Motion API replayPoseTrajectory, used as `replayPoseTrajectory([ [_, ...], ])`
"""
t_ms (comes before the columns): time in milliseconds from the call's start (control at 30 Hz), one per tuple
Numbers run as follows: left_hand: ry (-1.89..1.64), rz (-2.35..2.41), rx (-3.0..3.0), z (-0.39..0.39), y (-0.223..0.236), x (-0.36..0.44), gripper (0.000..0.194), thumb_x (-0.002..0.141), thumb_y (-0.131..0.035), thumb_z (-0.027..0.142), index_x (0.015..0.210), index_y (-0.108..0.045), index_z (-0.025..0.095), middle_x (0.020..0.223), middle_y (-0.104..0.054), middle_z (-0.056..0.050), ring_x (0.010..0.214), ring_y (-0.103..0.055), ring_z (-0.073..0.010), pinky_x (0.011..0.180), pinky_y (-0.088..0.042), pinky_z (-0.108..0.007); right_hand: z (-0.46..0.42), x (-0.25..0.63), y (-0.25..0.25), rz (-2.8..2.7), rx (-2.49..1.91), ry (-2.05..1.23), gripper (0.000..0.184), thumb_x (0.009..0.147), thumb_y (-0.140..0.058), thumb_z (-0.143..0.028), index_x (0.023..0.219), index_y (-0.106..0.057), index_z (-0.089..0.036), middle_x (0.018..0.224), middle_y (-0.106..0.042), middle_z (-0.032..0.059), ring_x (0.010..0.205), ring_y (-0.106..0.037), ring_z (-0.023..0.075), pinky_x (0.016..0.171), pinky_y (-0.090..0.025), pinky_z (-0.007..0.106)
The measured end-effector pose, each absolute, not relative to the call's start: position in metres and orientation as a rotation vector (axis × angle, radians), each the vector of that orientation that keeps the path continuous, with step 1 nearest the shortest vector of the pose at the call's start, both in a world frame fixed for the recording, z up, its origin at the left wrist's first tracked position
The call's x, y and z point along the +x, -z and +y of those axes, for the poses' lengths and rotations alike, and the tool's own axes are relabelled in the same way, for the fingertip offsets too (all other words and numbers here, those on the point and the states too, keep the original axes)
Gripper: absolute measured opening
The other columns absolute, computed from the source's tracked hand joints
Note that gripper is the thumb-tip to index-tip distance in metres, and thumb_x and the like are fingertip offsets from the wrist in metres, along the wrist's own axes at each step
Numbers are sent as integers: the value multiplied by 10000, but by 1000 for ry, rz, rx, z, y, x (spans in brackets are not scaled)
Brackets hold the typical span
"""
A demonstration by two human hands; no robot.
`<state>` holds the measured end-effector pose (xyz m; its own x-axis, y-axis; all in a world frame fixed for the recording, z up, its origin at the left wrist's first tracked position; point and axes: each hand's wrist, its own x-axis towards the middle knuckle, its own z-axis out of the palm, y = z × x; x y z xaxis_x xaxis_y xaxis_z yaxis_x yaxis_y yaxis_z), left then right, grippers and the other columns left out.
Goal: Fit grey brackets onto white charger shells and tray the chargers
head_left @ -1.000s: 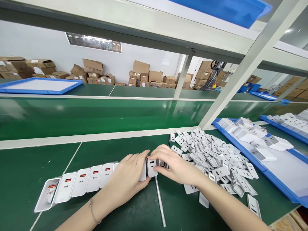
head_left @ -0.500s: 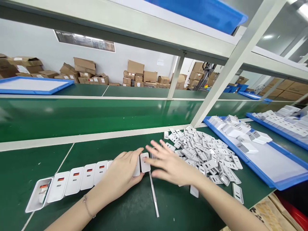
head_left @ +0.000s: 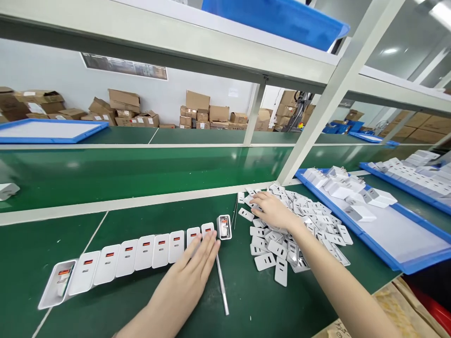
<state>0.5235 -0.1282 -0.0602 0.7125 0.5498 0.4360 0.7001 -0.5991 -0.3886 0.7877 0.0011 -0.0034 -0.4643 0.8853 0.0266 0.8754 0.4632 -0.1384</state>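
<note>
A row of white charger housings (head_left: 128, 258) stands on the green bench, most topped with plates showing an orange port and a slim slot. Uncovered housings stand at both ends: the left-end housing (head_left: 57, 284) and the right-end housing (head_left: 224, 227) show their insides. My left hand (head_left: 190, 277) lies with fingers stretched flat over the plates near the row's right end. My right hand (head_left: 274, 210) reaches onto a loose pile of white cover plates (head_left: 276, 249), fingers apart; nothing visible is held. A slim metal rod (head_left: 222, 286) lies right of my left hand.
A blue-rimmed tray (head_left: 405, 239) with white chargers sits at right, another blue-edged tray (head_left: 435, 199) beyond it. A slanting white post (head_left: 313, 117) rises behind the pile. One white piece (head_left: 7, 190) lies at far left. Cardboard boxes (head_left: 123, 101) line the back wall.
My right hand has moved from the row's right end, up and right onto the plate pile. My left hand has shifted down and flattened, uncovering more plates. Several plates have moved toward the pile's near-left side.
</note>
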Motion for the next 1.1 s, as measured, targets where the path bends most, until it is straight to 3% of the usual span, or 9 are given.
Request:
replayPoseTrajectory([
  [100,421,-832,-2615,-146,58,526,414,876,-459,204,1243,-589,63,1272,-600,-189,1214,-554,-319,1067,-418,-473,4,779,5,-2674,-1530,-160,226,851,-621,-263,1041,-671,-151,1226,-590,120,1247,-432,302,1033,-333,462],
  [167,437,-756,-2809,-152,47,526,351,905,-492,325,1178,-634,154,918,-737,-92,852,-704,-241,978,-495,-428,6,772,9,-2709,-1503,-175,160,809,-653,-198,957,-676,-140,1142,-623,130,1193,-470,310,999,-341,458],
  [233,447,-800,-2916,-151,28,524,304,920,-489,346,1148,-635,208,718,-713,0,611,-665,-165,815,-558,-345,7,767,15,-2710,-1497,-202,121,800,-602,-105,900,-670,-117,1039,-646,151,1123,-511,319,967,-346,464],
  [300,484,-945,-2812,-142,7,518,276,927,-458,283,1106,-648,192,798,-720,-15,663,-666,-171,708,-556,-322,7,763,19,-2678,-1490,-257,193,775,-563,-46,929,-664,-103,1007,-650,164,1074,-538,324,956,-346,476],
  [433,521,-1068,-2299,-110,-11,507,332,922,-394,193,1010,-682,53,1001,-707,-159,868,-661,-304,826,-504,-474,8,765,20,-2532,-1427,-471,436,690,-596,-36,1120,-622,-103,1007,-649,147,1033,-575,315,971,-369,500],
  [667,548,-1169,-2389,-83,12,531,547,842,-616,369,1263,-529,31,1278,-597,-173,1082,-596,-316,925,-478,-454,7,778,13,-1902,-1142,-1048,479,942,-251,-249,1413,-313,-184,1255,-536,136,1143,-597,205,913,-528,384],
  [800,586,-1240,-2583,-74,18,547,692,785,-680,317,1352,-388,47,1298,-575,-185,1118,-590,-311,933,-488,-446,-5,769,14,-1530,-996,-1326,472,930,-364,-322,1373,-346,-160,1219,-571,148,1127,-611,241,946,-522,444],
  [1000,740,-1546,-2835,-64,19,551,634,754,-669,153,1286,-324,175,1174,-631,-131,1060,-631,-289,825,-523,-406,-35,751,-1,-1967,-804,-1298,466,981,-430,-370,1409,-357,-203,1305,-587,95,1348,-410,201,1153,-279,468],
  [1100,781,-1736,-2876,-64,15,549,649,750,-676,161,1270,-287,177,1157,-641,-127,1048,-642,-294,789,-529,-394,-38,745,-4,-2171,-746,-1323,469,1005,-385,-353,1443,-296,-210,1408,-499,78,1384,-351,173,1149,-288,416],
])
